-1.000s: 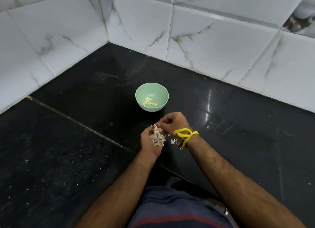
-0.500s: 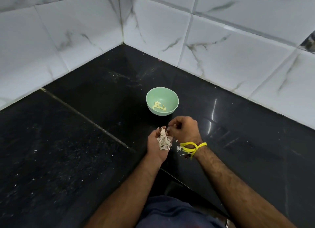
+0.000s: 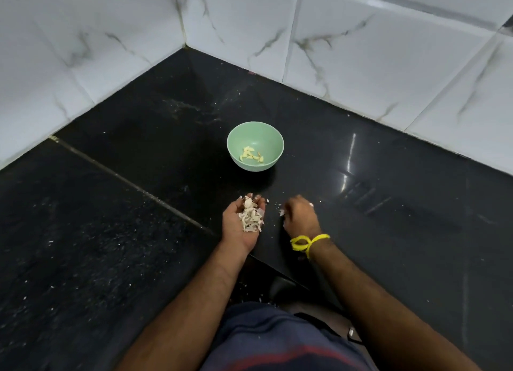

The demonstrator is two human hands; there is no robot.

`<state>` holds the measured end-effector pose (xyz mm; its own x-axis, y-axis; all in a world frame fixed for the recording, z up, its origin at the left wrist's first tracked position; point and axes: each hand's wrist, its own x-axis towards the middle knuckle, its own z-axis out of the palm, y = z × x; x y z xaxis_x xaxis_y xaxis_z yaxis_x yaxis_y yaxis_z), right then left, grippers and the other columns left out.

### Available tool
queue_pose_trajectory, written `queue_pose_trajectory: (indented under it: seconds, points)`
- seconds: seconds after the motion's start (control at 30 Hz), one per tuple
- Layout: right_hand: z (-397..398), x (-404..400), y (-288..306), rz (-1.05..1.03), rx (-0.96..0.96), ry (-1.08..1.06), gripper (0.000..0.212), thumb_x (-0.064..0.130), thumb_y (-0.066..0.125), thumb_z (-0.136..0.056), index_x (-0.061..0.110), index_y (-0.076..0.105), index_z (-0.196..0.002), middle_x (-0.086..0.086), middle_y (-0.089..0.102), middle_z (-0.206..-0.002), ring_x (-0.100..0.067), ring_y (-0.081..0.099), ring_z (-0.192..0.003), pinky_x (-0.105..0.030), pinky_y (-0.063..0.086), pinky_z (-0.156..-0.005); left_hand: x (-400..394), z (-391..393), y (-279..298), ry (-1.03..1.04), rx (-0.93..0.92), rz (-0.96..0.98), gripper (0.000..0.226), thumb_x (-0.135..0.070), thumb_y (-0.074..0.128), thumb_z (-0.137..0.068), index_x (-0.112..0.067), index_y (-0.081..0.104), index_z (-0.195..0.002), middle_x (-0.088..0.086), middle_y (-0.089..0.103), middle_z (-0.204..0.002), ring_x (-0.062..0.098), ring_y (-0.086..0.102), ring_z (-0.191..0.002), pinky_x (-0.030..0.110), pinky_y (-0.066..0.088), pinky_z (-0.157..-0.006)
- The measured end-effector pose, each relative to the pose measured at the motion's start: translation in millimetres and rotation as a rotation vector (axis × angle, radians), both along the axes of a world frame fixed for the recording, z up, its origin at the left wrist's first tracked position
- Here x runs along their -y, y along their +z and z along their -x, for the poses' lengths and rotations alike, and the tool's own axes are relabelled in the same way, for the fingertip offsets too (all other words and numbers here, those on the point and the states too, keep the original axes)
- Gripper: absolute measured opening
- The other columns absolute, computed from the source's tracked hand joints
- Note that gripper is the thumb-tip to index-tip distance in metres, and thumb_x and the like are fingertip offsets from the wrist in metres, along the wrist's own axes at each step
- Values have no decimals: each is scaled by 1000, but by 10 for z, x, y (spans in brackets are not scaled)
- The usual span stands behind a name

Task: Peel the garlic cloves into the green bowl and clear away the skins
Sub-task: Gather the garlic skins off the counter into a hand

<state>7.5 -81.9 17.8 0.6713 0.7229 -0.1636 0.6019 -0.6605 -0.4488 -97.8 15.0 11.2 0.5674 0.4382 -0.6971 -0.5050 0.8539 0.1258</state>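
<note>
The green bowl [image 3: 236,137] stands on the black counter with several peeled garlic cloves [image 3: 251,155] in its bottom. Just in front of it, my left hand [image 3: 234,229] is palm up and cupped round a heap of papery garlic skins [image 3: 250,216]. My right hand [image 3: 301,218], with a yellow band [image 3: 308,241] at the wrist, is knuckles up on the counter a little to the right. Its curled fingertips pinch a small white skin scrap [image 3: 281,212].
The black stone counter [image 3: 388,218] runs into a corner of white marbled wall tiles [image 3: 361,65]. A seam [image 3: 125,180] crosses the counter on the left. Tiny skin flecks are scattered over its left part and near the front edge by my shirt [image 3: 277,343].
My right hand has left the heap in my left palm and moved right and down onto the counter. My left hand still holds the skins, and the view has tilted slightly.
</note>
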Motion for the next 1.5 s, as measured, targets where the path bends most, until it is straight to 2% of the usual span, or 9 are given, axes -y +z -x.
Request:
queue_pose_trajectory:
  seconds: [0.23,0.43,0.67,0.87,1.07,1.2,1.3,1.4,1.5]
  points:
    - [-105,355,79,-75,-28,-312,14,6,61,-83,3,66,-95,-18,64,-102,-37,59,-99,-37,46,-85,102,62,-10,-52,-2,32,24,-14,48,-100,3,63,-93,19,64,-93,28,64,-91,39,55,-89]
    - [259,216,-55,16,-164,-312,32,5,67,-80,1,56,-109,-16,53,-116,-31,51,-109,-28,37,-90,138,79,48,-66,-16,36,24,-14,47,-101,3,61,-91,18,63,-89,27,63,-87,37,53,-89]
    - [30,-97,109,-94,-82,-147,23,0,57,-79,10,68,-97,-10,66,-99,-28,61,-96,-33,48,-84,27,70,129,-46,-20,-3,26,-15,46,-101,2,62,-90,19,66,-84,27,64,-85,36,55,-82]
    - [-177,-277,133,45,132,417,25,15,57,-86,13,62,-111,-9,56,-112,-30,54,-103,-43,47,-90,8,81,115,-16,15,-1,24,-15,45,-102,1,61,-93,18,64,-89,26,64,-84,35,56,-84]
    - [-43,-124,72,91,257,652,23,24,49,-94,6,63,-99,-12,58,-105,-32,56,-95,-46,48,-86,-8,134,69,8,4,3,25,-15,45,-102,2,62,-95,19,65,-92,28,65,-90,37,54,-83]
    - [-136,102,19,-39,179,405,17,23,58,-89,13,63,-102,-6,59,-103,-28,55,-100,-41,47,-86,-24,135,36,33,18,25,23,-14,46,-101,2,61,-94,19,64,-92,28,64,-89,38,54,-83]
    - [-168,83,8,-8,-38,136,42,29,77,-78,12,59,-113,-7,54,-112,-25,52,-106,-34,44,-92,-42,109,24,25,15,2,23,-15,46,-101,2,61,-95,19,63,-94,28,64,-90,38,54,-80]
    - [-81,3,-27,90,-120,158,62,26,87,-66,11,58,-119,-8,49,-118,-25,50,-111,-31,43,-96,-65,75,27,20,9,-22,24,-15,46,-101,2,61,-93,18,63,-94,28,63,-90,37,54,-79]
    - [41,-69,-55,84,-94,223,47,13,83,-68,11,64,-111,-9,52,-117,-25,53,-108,-29,43,-92,-75,64,42,22,3,-38,24,-15,45,-101,1,61,-90,17,63,-91,27,63,-87,36,53,-79]
